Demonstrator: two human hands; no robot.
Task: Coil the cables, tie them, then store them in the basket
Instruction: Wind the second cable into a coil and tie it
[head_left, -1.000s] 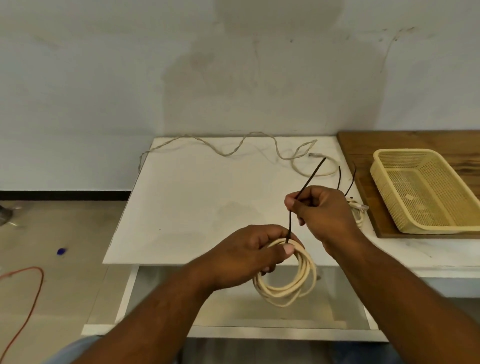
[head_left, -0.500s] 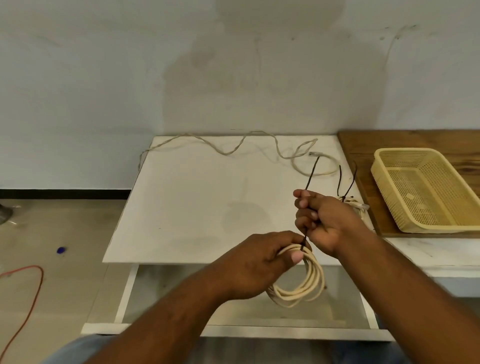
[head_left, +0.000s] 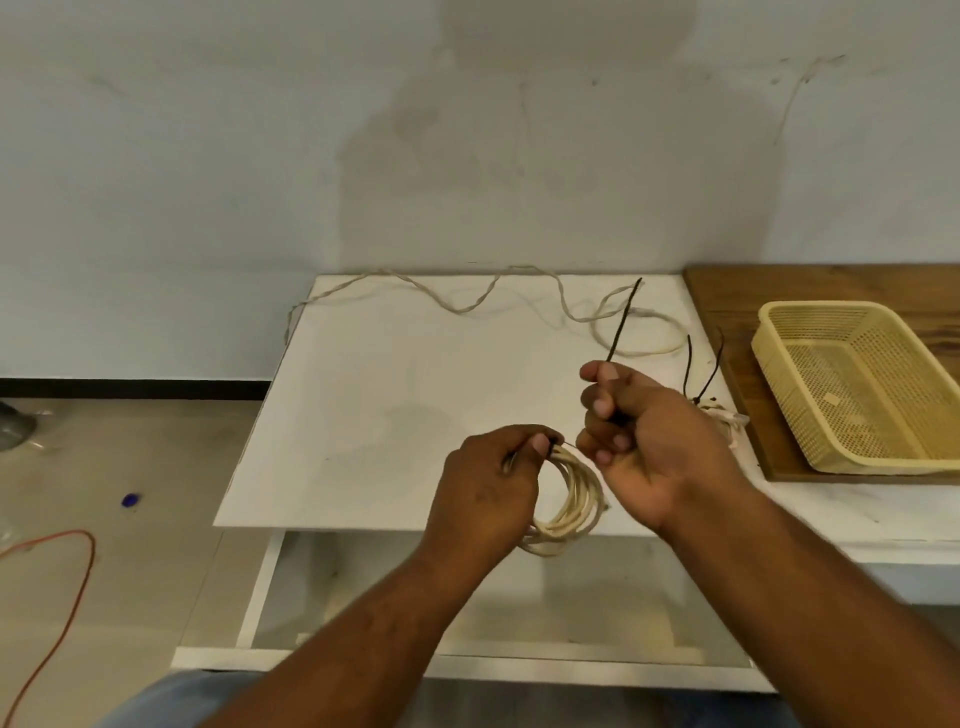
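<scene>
Head view: Your left hand grips the top of a cream coiled cable, its several loops hanging below your fingers at the front edge of the white table. Your right hand, just beside it, is curled round a thin black tie, whose free end sticks up above the fist. A loose cable snakes along the table's far edge. To the right, a small tied bundle lies beside the wooden board, which carries the yellow mesh basket. An orange cord curves over the floor at left.
</scene>
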